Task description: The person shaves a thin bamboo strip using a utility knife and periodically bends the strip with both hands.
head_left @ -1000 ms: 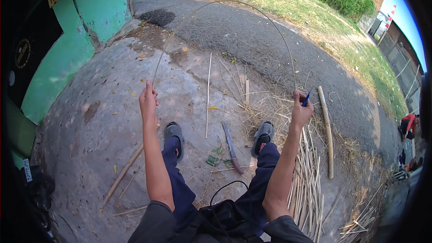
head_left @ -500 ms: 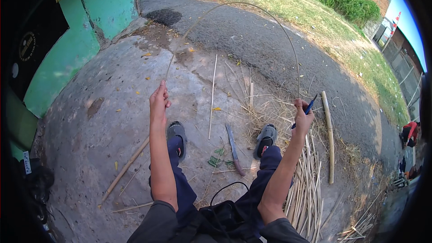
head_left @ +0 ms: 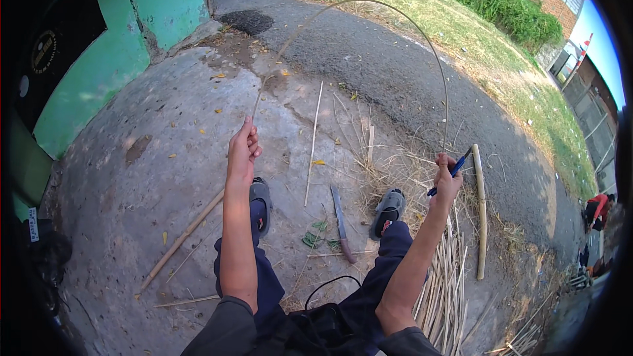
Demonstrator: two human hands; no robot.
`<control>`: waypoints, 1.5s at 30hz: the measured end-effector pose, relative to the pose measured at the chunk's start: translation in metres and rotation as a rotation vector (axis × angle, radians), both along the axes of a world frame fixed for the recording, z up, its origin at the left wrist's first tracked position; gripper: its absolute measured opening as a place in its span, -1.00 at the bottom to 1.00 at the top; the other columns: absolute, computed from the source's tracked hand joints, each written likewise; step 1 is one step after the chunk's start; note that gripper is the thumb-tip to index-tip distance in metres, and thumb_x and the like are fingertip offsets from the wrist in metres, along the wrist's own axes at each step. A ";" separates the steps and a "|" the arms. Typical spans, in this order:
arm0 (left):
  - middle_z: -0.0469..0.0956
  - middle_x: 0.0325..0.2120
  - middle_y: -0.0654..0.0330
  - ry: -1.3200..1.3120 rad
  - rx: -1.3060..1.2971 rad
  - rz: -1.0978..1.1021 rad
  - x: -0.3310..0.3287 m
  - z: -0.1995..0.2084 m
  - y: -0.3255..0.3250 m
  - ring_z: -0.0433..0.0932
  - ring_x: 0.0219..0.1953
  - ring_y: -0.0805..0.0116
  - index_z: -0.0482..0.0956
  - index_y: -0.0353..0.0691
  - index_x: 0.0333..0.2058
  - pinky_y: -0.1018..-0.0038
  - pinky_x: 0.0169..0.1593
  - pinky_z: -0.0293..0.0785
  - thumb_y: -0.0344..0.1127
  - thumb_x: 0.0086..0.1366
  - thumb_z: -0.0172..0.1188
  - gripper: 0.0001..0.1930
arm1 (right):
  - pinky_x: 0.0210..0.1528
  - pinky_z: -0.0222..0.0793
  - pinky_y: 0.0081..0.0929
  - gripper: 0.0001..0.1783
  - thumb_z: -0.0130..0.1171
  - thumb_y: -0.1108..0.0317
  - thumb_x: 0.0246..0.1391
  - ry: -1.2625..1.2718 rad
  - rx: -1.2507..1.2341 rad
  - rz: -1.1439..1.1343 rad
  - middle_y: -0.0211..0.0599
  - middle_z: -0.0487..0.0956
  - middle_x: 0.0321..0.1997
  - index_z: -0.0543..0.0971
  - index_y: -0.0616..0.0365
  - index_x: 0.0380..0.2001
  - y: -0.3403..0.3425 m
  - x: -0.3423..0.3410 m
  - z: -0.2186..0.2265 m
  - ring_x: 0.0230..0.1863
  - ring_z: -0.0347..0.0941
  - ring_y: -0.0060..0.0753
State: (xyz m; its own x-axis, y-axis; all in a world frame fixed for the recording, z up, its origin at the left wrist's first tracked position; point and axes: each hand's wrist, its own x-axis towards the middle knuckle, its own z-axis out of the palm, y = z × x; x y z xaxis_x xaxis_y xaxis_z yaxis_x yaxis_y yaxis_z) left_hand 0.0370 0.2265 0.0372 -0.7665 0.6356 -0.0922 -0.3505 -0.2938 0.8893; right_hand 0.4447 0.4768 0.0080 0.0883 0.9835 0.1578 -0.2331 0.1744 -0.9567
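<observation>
A long thin bamboo strip (head_left: 359, 0) is bent into a tall arch in front of me. My left hand (head_left: 244, 151) pinches one end between thumb and fingers. The other end is in my right hand (head_left: 448, 183), at about the same height. That hand also grips a slim blue-handled knife (head_left: 457, 165), its dark blade pointing up and outward. On the ground between my feet lies a large knife (head_left: 341, 221) with a long blade and brown handle. Left of it, a pale straight strip (head_left: 314, 142) rests on the concrete.
A pile of split bamboo strips (head_left: 443, 290) lies beside my right leg, with a thick bamboo pole (head_left: 481, 217) farther right. A stick (head_left: 181, 242) lies at left. Shavings (head_left: 402, 165) litter the ground. A green wall (head_left: 92, 92) stands left; a person in red (head_left: 599, 209) is far right.
Both hands have shifted slightly to the right in the picture, still holding the arched strip. The view has moved a little; the strip's curve looks much the same.
</observation>
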 end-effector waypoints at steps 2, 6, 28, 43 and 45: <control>0.11 -0.62 0.54 0.005 -0.011 0.005 -0.003 0.002 -0.004 -0.01 -0.66 0.69 0.41 -0.02 -0.41 0.59 -0.48 0.06 0.12 0.57 0.12 -0.58 | -0.62 -0.14 -0.68 -0.75 0.46 0.21 0.27 0.007 0.010 0.014 -0.42 0.72 -0.34 0.76 0.19 -0.20 -0.001 -0.002 0.001 -0.66 0.14 -0.87; 0.14 -0.62 0.50 0.004 0.041 -0.020 -0.010 0.001 -0.017 0.05 -0.64 0.63 0.46 -0.08 -0.37 0.56 -0.41 0.23 0.28 0.58 -0.04 -0.46 | -0.63 -0.13 -0.68 -0.73 0.44 0.21 0.28 0.015 -0.015 -0.002 -0.37 0.72 -0.35 0.75 0.22 -0.19 -0.003 0.000 0.001 -0.67 0.14 -0.86; 0.62 0.14 -0.20 -0.006 0.182 -0.077 -0.017 0.005 -0.023 0.51 0.30 0.09 0.51 -0.19 -0.30 0.16 0.41 0.29 0.52 0.50 -0.34 -0.18 | -0.70 -0.14 -0.67 -0.62 0.19 0.09 0.43 0.003 -0.089 0.010 -0.24 0.75 0.10 0.68 0.22 -0.03 -0.016 -0.015 0.011 -0.75 0.03 -0.85; 0.66 0.11 -0.09 0.048 0.159 -0.028 -0.014 0.006 -0.019 0.51 0.28 0.16 0.52 -0.17 -0.27 0.21 0.38 0.27 0.56 0.48 -0.41 -0.15 | -0.67 -0.13 -0.70 -0.25 -0.21 -0.24 0.55 0.178 -0.096 0.181 -0.16 0.66 0.26 0.52 0.21 0.33 -0.033 -0.023 0.025 -0.73 -0.06 -0.80; 0.66 0.11 -0.09 0.052 0.167 -0.028 -0.013 0.006 -0.020 0.51 0.28 0.16 0.52 -0.16 -0.28 0.20 0.38 0.26 0.56 0.48 -0.41 -0.15 | -0.67 -0.12 -0.70 -0.25 -0.20 -0.24 0.55 0.172 -0.089 0.184 -0.16 0.66 0.26 0.52 0.20 0.33 -0.034 -0.026 0.025 -0.73 -0.05 -0.80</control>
